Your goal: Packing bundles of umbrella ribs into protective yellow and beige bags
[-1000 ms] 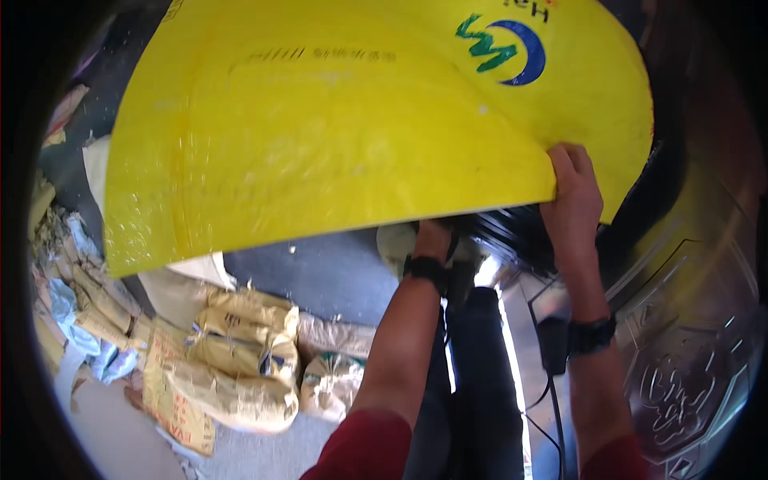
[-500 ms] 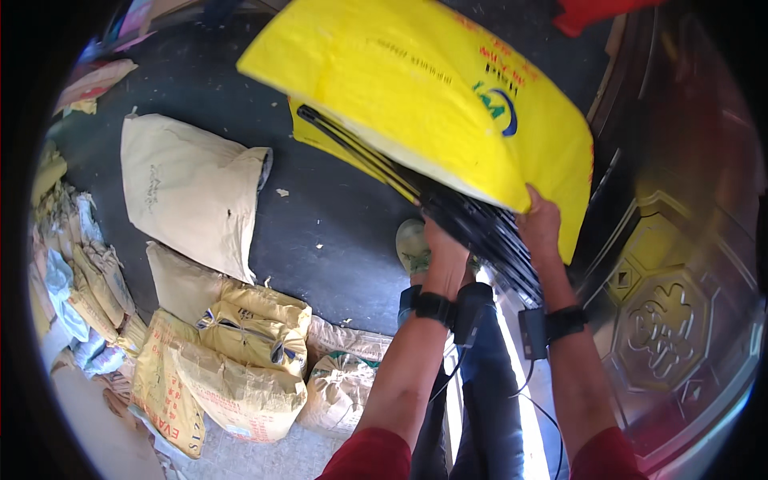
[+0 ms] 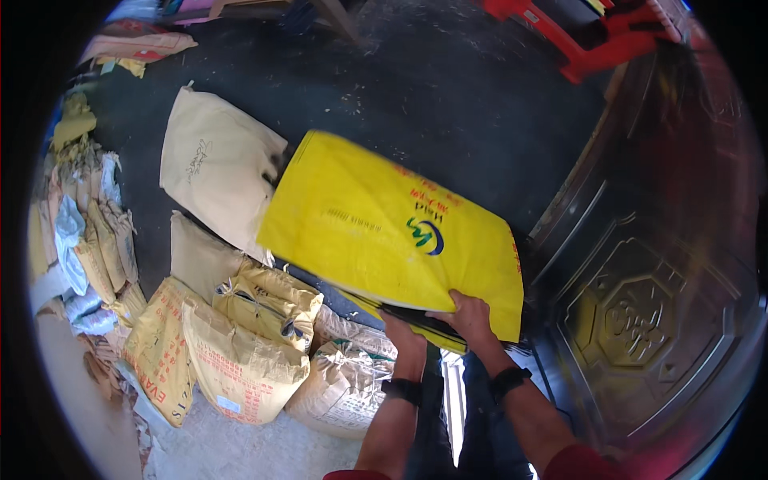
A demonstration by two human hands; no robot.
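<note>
A large yellow sack [image 3: 352,212] with printing lies folded around a bundle of thin black strips [image 3: 416,318], which shows along the sack's near edge. My right hand [image 3: 472,318] is closed on that near edge, its thumb pressing the yellow sheet. Beside it, my left hand [image 3: 406,340] is closed around the bundle where the strips come out; its fingertips are partly hidden. Most of the strips are covered by the sack. The far left corner of the yellow sack overlaps a pale stuffed sack [image 3: 216,164] in the picture.
Several filled paper sacks [image 3: 240,364] stand to the left, with stacked folded bags [image 3: 100,232] beyond. At right is a dark embossed metal door [image 3: 632,320]. A red plastic stool [image 3: 576,48] stands far right, and wooden legs [image 3: 336,18] are at the far edge.
Both hands have brought the yellow sack and black strips lower and nearer. More of the strips are now covered by the sack. The view has shifted, showing more of the red stool.
</note>
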